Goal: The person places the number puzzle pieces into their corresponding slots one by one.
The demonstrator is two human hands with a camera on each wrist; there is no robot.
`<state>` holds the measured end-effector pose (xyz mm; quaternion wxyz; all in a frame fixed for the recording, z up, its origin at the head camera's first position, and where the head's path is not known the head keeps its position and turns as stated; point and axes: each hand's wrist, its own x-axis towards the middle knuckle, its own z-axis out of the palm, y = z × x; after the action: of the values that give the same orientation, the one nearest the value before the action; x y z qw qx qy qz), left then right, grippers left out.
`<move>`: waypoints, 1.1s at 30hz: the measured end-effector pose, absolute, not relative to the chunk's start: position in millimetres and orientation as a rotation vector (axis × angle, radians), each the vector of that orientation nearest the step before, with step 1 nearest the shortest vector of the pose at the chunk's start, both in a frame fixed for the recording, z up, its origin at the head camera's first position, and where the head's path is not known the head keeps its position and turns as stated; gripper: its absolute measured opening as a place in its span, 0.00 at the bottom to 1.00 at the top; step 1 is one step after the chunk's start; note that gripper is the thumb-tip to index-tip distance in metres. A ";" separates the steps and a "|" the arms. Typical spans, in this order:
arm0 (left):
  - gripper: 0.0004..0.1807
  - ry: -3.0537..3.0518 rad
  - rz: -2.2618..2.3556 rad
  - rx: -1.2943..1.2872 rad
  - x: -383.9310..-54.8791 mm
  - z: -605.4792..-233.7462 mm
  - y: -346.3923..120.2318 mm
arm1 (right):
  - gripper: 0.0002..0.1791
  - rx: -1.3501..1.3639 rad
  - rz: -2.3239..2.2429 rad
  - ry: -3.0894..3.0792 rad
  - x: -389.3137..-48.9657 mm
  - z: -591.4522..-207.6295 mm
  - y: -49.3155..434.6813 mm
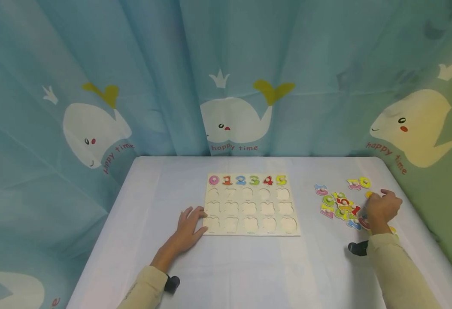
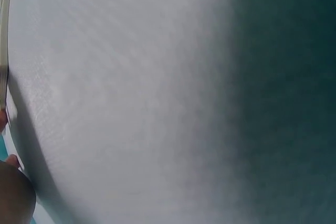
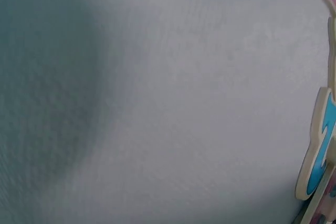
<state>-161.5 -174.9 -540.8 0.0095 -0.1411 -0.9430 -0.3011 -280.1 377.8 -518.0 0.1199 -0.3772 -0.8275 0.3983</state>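
Note:
A wooden number puzzle board (image 1: pixel 250 235) lies flat on the table. Its top row holds number pieces from a pink 0 (image 1: pixel 213 180) to a yellow 5 (image 1: pixel 281 180); the lower rows show bare recesses. My left hand (image 1: pixel 189 227) rests at the board's left edge, fingers spread and relaxed. At the right, my right hand (image 1: pixel 383 208) is over the loose number pieces, its fingers bent. A yellow piece (image 1: pixel 369 195) shows beside its fingertips; whether they pinch it I cannot tell. The right wrist view catches only a blue piece (image 3: pixel 321 145) and neighbouring edges.
Several loose number pieces, among them a red 5 (image 1: pixel 342 201), lie in an overlapping cluster left of the right hand. Pink and yellow pieces (image 1: pixel 359 183) sit just behind it. A whale-print curtain (image 1: pixel 164 107) hangs behind the white table (image 1: pixel 245 274).

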 end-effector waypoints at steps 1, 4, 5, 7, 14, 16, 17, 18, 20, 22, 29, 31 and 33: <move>0.18 -2.945 -0.946 -0.441 -161.3 -541.6 -174.9 | 0.27 -1.116 1.169 -2.405 -279.1 -518.2 378.7; 0.18 -2.944 -0.956 -0.442 -160.7 -542.1 -174.4 | 0.26 -1.111 1.169 -2.396 -276.2 -521.6 379.7; 0.18 -2.942 -0.962 -0.441 -160.7 -542.0 -174.2 | 0.26 -1.111 1.169 -2.392 -275.6 -522.4 379.4; 0.17 -2.940 -0.957 -0.447 -160.6 -542.4 -173.7 | 0.26 -1.113 1.166 -2.389 -274.8 -524.3 379.3; 0.18 -2.952 -0.945 -0.435 -159.4 -541.9 -172.1 | 0.25 -1.116 1.130 -2.415 -275.7 -527.4 380.8; 0.18 -2.960 -0.944 -0.424 -159.2 -541.6 -172.0 | 0.26 -1.111 1.131 -2.422 -275.5 -526.7 380.3; 0.18 -2.966 -0.946 -0.421 -159.2 -541.4 -172.0 | 0.27 -1.113 1.136 -2.425 -275.2 -526.3 380.2; 0.18 -2.968 -0.945 -0.420 -159.2 -541.3 -171.9 | 0.27 -1.120 1.149 -2.421 -274.8 -525.7 379.4; 0.18 -2.975 -0.946 -0.413 -159.3 -541.1 -172.2 | 0.28 -1.124 1.173 -2.408 -274.5 -524.6 377.4; 0.18 -2.977 -0.944 -0.404 -159.2 -540.7 -172.4 | 0.29 -1.117 1.182 -2.419 -274.9 -524.2 375.4; 0.17 -2.962 -0.961 -0.387 -159.1 -538.9 -172.6 | 0.29 -1.069 1.116 -2.471 -279.1 -523.7 371.8; 0.17 -2.960 -0.964 -0.386 -159.2 -538.9 -172.7 | 0.29 -1.059 1.109 -2.484 -279.3 -524.8 371.9; 0.17 -2.961 -0.962 -0.386 -159.3 -539.3 -173.0 | 0.29 -1.046 1.112 -2.490 -279.1 -525.5 371.2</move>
<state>-159.3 -173.0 -539.3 0.0024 -0.1229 -0.9439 -0.3066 -279.1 371.2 -525.5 0.1101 -0.3559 -0.8473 0.3785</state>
